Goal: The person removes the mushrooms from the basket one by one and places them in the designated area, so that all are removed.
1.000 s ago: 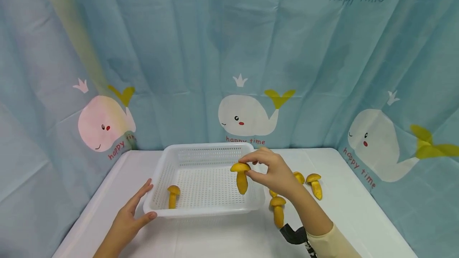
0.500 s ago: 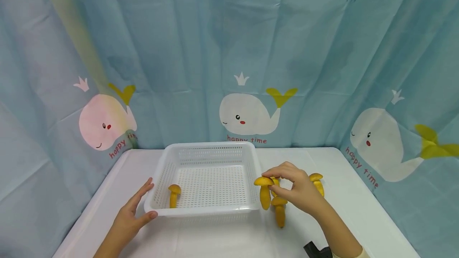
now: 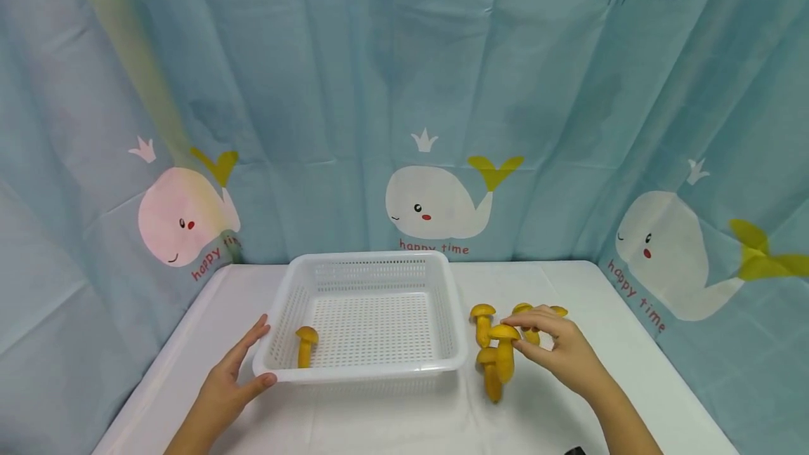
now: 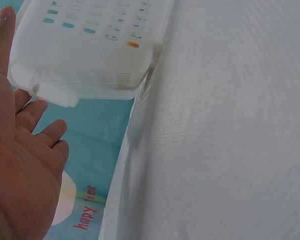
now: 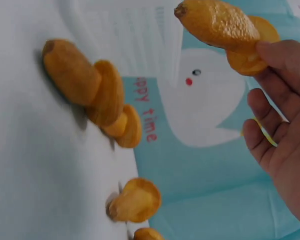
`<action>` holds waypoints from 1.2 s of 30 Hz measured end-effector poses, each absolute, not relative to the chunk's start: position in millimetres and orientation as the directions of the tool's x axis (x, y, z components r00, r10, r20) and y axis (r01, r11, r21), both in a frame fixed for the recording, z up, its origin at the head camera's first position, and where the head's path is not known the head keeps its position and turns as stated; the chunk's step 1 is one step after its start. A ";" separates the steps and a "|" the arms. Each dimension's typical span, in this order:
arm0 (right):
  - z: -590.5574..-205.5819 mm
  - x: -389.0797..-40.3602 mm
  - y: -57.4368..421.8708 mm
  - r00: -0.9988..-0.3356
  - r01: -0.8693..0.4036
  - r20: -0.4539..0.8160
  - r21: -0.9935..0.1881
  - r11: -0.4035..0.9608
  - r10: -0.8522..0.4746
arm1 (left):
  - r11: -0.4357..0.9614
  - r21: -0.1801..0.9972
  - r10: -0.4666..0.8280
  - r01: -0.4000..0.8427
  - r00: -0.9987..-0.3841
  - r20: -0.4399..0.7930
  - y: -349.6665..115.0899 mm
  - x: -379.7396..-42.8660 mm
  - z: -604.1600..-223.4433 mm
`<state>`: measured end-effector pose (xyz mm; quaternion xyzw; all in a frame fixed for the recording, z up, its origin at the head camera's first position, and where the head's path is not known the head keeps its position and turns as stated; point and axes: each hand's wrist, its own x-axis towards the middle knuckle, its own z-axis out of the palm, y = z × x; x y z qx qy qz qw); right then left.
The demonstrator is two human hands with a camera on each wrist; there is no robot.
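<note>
My right hand pinches a yellow-brown mushroom by its cap, stem pointing down. In the right wrist view the held mushroom is clear of the table, between thumb and fingers. Below and around it lie other mushrooms: one with its stem toward me, one beside the basket, and others partly hidden behind the hand. My left hand is at the near left corner of a white perforated basket, thumb by the front rim and fingers along the left side. One mushroom leans inside the basket's left front corner.
A white cloth covers the table. Blue curtains with printed whales rise close behind the table and along both sides. At the bottom edge, a small black object shows beside the right forearm.
My right hand has moved right and lower with the mushroom, from over the basket's right part to over the mushrooms on the table. The left hand and basket stay put.
</note>
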<state>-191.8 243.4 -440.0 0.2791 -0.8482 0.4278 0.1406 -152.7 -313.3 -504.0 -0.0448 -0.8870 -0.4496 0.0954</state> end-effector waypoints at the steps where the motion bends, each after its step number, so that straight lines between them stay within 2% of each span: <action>1: -443.1 -193.1 246.8 -0.808 -0.589 0.474 -0.648 0.482 -0.350 | 0.595 0.787 -0.006 0.161 -0.979 0.205 -313.3 -152.6 -503.5; 10: -469.4 -204.1 270.7 -0.880 -0.474 0.371 -0.696 0.540 -0.295 | 0.616 0.781 -0.030 0.104 -0.988 0.155 -313.2 -150.1 -502.3; 18: -482.5 -208.4 285.0 -0.930 -0.367 0.269 -0.698 0.615 -0.251 | 0.616 0.781 -0.033 0.103 -0.987 0.156 -314.2 -150.4 -505.5; 36: -509.0 -215.4 311.1 -0.955 -0.295 0.187 -0.673 0.678 -0.230 | 0.630 0.771 -0.034 0.095 -0.988 0.150 -314.4 -154.4 -505.0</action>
